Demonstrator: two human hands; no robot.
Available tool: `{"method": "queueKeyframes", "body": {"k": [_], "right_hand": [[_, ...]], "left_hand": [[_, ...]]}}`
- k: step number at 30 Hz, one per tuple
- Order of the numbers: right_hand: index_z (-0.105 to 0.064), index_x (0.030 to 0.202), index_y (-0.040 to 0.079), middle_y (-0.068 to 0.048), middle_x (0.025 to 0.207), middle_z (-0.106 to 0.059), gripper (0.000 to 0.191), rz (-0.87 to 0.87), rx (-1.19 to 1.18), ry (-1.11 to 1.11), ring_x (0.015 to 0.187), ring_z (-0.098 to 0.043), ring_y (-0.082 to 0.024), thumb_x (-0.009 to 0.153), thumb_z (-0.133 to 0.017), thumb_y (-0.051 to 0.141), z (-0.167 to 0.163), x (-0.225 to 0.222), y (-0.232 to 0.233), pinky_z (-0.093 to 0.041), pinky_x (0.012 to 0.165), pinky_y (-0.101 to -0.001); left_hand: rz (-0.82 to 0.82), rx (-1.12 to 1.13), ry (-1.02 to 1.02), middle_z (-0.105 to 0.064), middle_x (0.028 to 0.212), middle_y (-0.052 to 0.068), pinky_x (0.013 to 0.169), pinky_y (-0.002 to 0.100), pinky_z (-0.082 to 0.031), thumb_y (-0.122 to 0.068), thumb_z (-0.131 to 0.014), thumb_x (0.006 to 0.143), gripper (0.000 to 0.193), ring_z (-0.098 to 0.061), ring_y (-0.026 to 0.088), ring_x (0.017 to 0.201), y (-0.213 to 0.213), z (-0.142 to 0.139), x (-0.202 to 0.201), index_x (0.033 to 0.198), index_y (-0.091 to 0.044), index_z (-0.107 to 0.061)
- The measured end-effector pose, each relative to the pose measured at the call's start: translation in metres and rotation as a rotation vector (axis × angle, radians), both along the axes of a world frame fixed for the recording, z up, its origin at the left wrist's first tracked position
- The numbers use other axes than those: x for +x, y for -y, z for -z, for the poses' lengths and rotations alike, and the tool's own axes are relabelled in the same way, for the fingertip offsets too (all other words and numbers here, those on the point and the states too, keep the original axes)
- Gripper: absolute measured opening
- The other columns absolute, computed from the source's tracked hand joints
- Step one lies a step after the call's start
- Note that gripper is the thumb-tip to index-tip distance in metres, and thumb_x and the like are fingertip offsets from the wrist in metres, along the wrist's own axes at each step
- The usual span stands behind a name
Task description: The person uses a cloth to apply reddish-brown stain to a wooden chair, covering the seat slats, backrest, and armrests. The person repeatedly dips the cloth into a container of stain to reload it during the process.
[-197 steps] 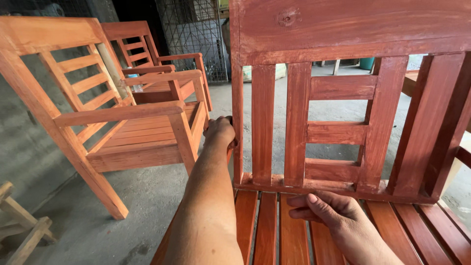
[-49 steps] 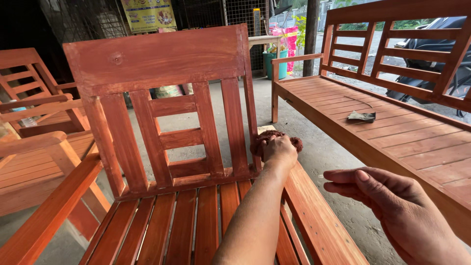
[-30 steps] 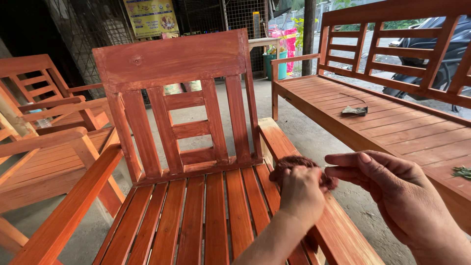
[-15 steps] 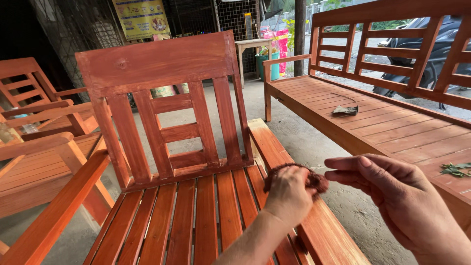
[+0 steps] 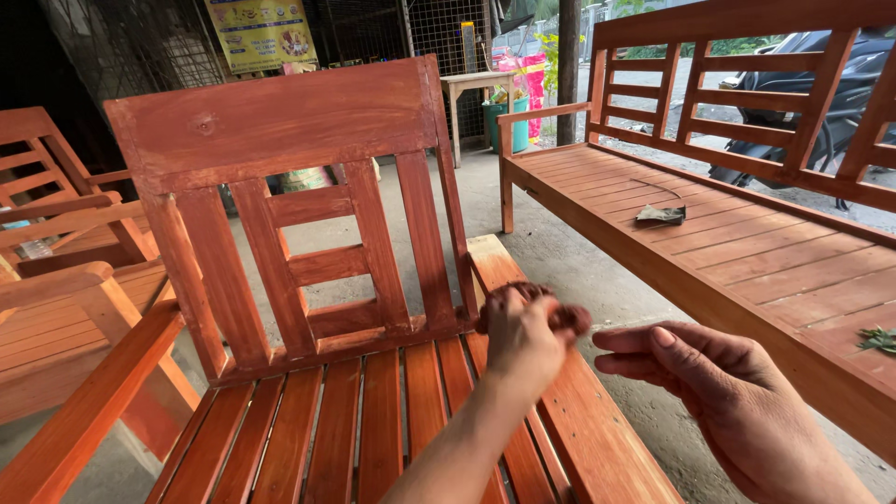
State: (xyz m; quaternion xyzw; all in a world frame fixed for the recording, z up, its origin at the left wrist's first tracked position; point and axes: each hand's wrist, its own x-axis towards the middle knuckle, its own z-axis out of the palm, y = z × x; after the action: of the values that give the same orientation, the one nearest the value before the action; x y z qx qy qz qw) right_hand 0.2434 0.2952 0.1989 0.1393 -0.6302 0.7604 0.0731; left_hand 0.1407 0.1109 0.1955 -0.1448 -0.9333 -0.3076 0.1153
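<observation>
We have a dark, reddish-brown rag (image 5: 560, 315) bunched up in the left hand (image 5: 525, 338), and it sits right over the right armrest (image 5: 551, 392) of the stained wooden armchair (image 5: 299, 280), close to where the armrest meets the backrest. The left hand's fingers are curled tight around the wad, so that one is closed on the cloth. Our right hand (image 5: 709, 378) hangs just beside it, fingers loosely drawn together and pointing at the rag, holding nothing that we can make out.

By the look of it, we are in the rubbing stage: working stain or polish into the chair's wood, with the armrest as the part in hand. The next stroke would call for the wad pressed flat and drawn along the grain.

Further out, a long slatted bench (image 5: 747, 233) stands to the right with a small dark cloth (image 5: 661, 214) lying on its seat, and more chairs (image 5: 56, 271) sit off to the left.
</observation>
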Motion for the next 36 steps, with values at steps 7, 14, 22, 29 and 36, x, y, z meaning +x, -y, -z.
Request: {"method": "queueKeyframes", "body": {"k": [7, 14, 22, 29, 36], "right_hand": [[-0.07, 0.124, -0.01, -0.026, 0.122, -0.075, 0.041, 0.013, 0.008, 0.07, 0.118, -0.07, -0.035, 0.107, -0.051, 0.022, 0.005, -0.017, 0.001, -0.05, 0.103, -0.0482], [-0.071, 0.127, -0.008, -0.022, 0.126, -0.07, 0.04, 0.006, 0.041, 0.068, 0.12, -0.068, -0.035, 0.109, -0.052, 0.022, 0.011, -0.026, -0.008, -0.05, 0.103, -0.0489], [-0.073, 0.127, -0.006, -0.02, 0.123, -0.072, 0.04, 0.004, 0.082, 0.093, 0.117, -0.066, -0.034, 0.107, -0.056, 0.024, 0.019, -0.039, -0.005, -0.05, 0.103, -0.0481], [-0.075, 0.127, -0.006, -0.022, 0.12, -0.073, 0.04, 0.023, 0.088, 0.165, 0.116, -0.066, -0.035, 0.106, -0.058, 0.025, 0.028, -0.06, 0.002, -0.05, 0.102, -0.05], [-0.069, 0.125, -0.005, -0.023, 0.122, -0.072, 0.038, 0.05, 0.11, 0.223, 0.12, -0.065, -0.035, 0.107, -0.056, 0.026, 0.042, -0.08, -0.022, -0.049, 0.104, -0.0512]], "left_hand": [[0.149, -0.119, 0.053, -0.058, 0.131, 0.016, 0.118, 0.048, -0.037, -0.037, -0.074, 0.09, 0.052, -0.051, 0.033, 0.131, 0.012, -0.001, 0.016, 0.131, -0.009, -0.063], [-0.045, -0.122, 0.213, -0.046, 0.144, 0.027, 0.114, 0.051, -0.04, -0.038, -0.065, 0.094, 0.065, -0.053, 0.04, 0.132, -0.006, -0.01, -0.081, 0.147, -0.006, -0.046], [-0.146, -0.224, 0.141, -0.026, 0.158, 0.04, 0.127, 0.055, -0.016, -0.038, -0.056, 0.099, 0.065, -0.026, 0.052, 0.15, -0.017, -0.014, -0.18, 0.148, 0.004, -0.045], [-0.105, -0.084, 0.086, -0.045, 0.152, 0.033, 0.118, 0.049, -0.04, -0.026, -0.052, 0.093, 0.055, -0.047, 0.044, 0.141, -0.011, -0.009, -0.234, 0.143, -0.003, -0.054], [-0.183, -0.105, 0.145, -0.05, 0.149, 0.033, 0.116, 0.049, -0.044, -0.03, -0.057, 0.093, 0.054, -0.051, 0.045, 0.139, -0.011, -0.024, -0.254, 0.137, -0.001, -0.061]]}}
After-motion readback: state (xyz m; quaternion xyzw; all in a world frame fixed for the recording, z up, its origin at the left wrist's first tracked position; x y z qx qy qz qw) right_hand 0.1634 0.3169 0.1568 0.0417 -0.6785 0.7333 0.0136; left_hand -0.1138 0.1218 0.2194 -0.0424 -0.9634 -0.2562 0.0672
